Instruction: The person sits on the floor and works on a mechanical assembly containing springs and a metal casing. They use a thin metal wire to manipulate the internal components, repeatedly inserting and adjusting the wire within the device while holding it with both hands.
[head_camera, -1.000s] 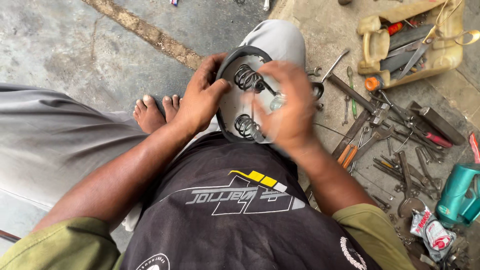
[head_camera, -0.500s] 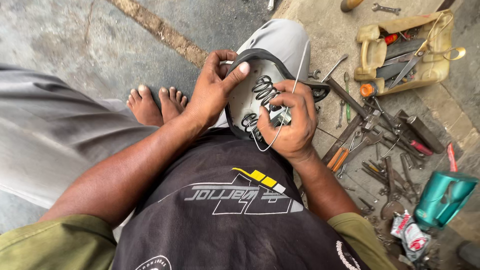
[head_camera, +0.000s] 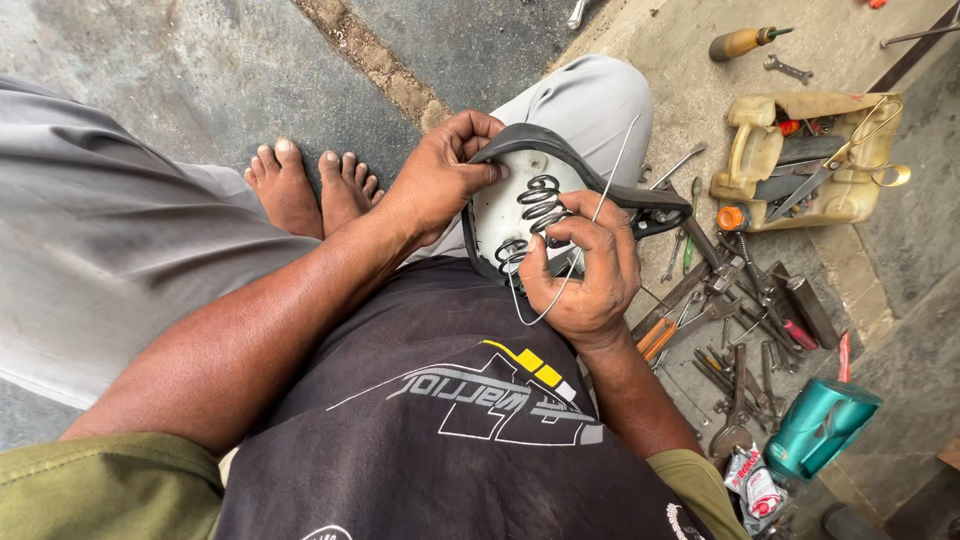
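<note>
An upturned bicycle saddle (head_camera: 505, 205), black rim and white underside with two coil springs (head_camera: 540, 200), rests on my lap. My left hand (head_camera: 440, 180) grips the saddle's left edge, thumb on the white underside. My right hand (head_camera: 585, 270) is closed on a thin bent steel wire (head_camera: 600, 205), which loops below the fist and rises past the springs. The right fingers press against the lower spring and the saddle's metal rail.
Two bare feet (head_camera: 310, 185) rest on the concrete at left. To the right lie several pliers, wrenches and screwdrivers (head_camera: 740, 310), a cut yellow jerrycan of tools (head_camera: 800, 160), a teal cup (head_camera: 815, 430), a wooden-handled screwdriver (head_camera: 745, 42).
My right hand has slid down from over the springs to the saddle's lower right, drawing the wire out so it now stands up past the springs. The left hand kept hold of the rim.
</note>
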